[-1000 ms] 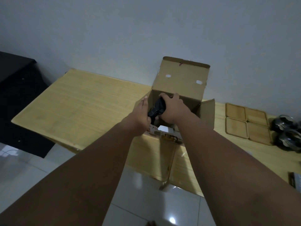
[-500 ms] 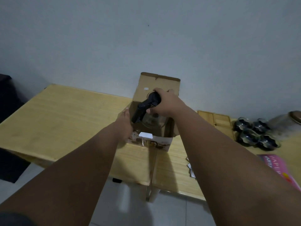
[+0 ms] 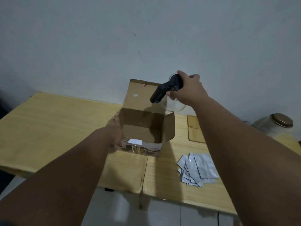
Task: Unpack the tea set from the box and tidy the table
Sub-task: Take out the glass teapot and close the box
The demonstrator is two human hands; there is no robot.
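Head view, from left to right: a pale yellow wood-grain counter (image 3: 48, 124) runs along a plain grey-white wall. The left hand (image 3: 114, 130) presses flat against the outer left wall of an open brown cardboard box (image 3: 143, 126); its grip is loose, fingers extended along the cardboard rather than curled round anything. The box stands upright near the middle of the counter with its rear flap raised, and what shows of its inside looks bare. Its near flap is folded outward and carries a printed picture and a white label; no writing on either can be read. Above and just right of the box's rear corner, the right hand (image 3: 187, 90) is closed firmly round the top of a clear glass teapot with a black handle (image 3: 160, 92), holding it in the air, clear of the box, with the handle pointing down to the left. Right of the box, partly behind the right forearm, lie square light wooden coasters (image 3: 194, 133). Nearer the counter's front edge sits a loose pile of silver foil sachets (image 3: 197, 169), unmarked as far as can be seen. At the far right stands a glass jar with a dark round lid (image 3: 276, 124).
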